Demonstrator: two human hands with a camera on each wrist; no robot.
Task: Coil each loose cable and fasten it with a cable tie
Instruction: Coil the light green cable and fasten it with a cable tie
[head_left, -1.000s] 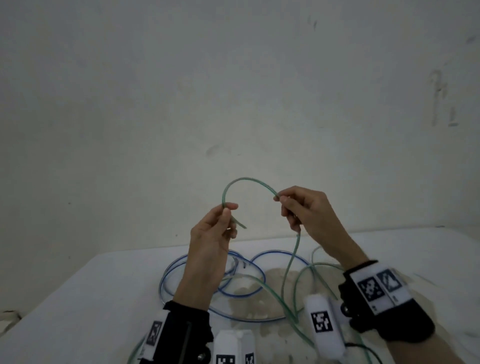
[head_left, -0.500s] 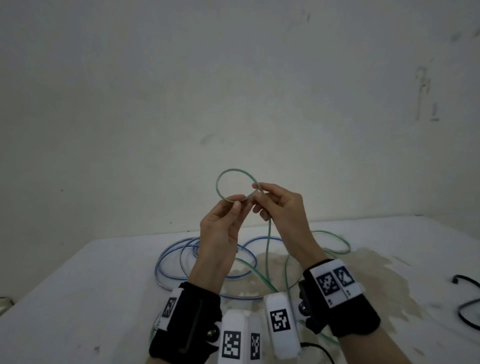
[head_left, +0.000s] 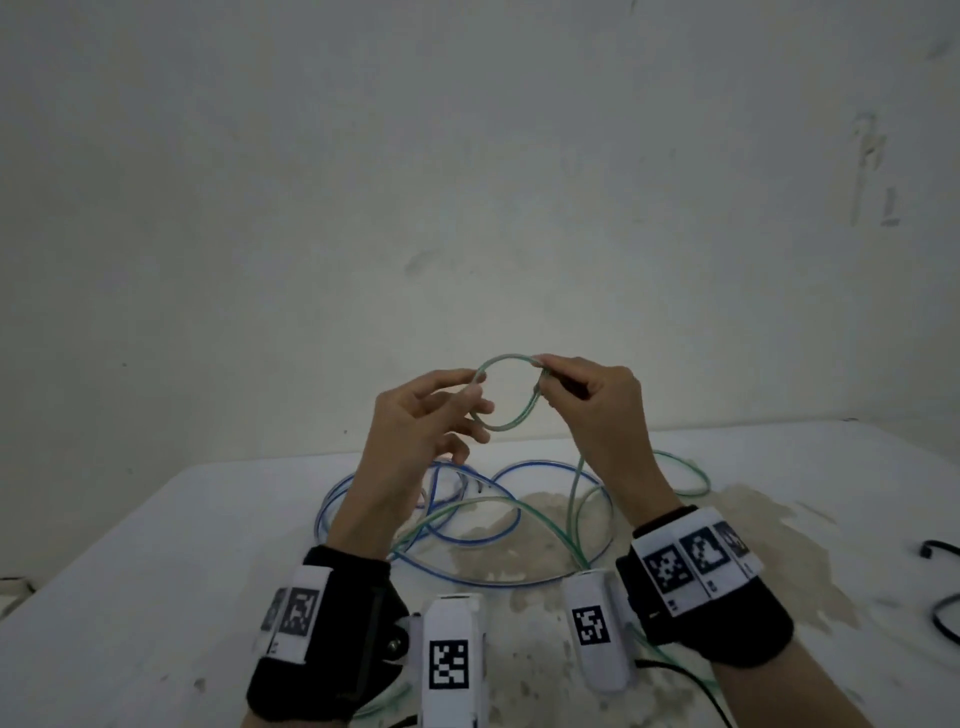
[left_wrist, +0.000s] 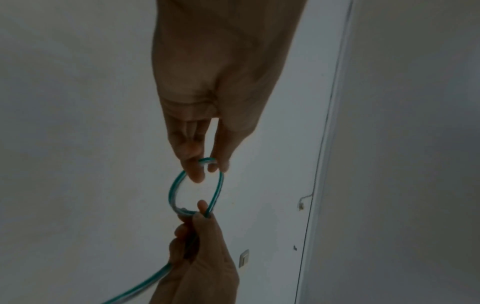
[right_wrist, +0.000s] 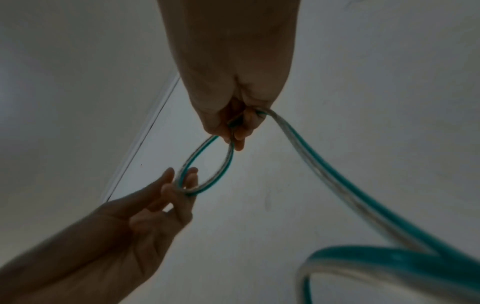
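Plain whitish wall (head_left: 467, 156) — scuffed, white table (head_left: 130, 597) with brownish stain (head_left: 545, 525), dim light

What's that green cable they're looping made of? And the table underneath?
The green cable looks like clear, glossy, flexible plastic with a teal stripe; it bends into a small loop. The table looks white and matt, with brownish stains; its material is unclear.

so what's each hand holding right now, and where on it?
Both hold the green cable. Right hand pinches where its small loop closes; left hand pinches the loop's opposite side. The rest trails to the table.
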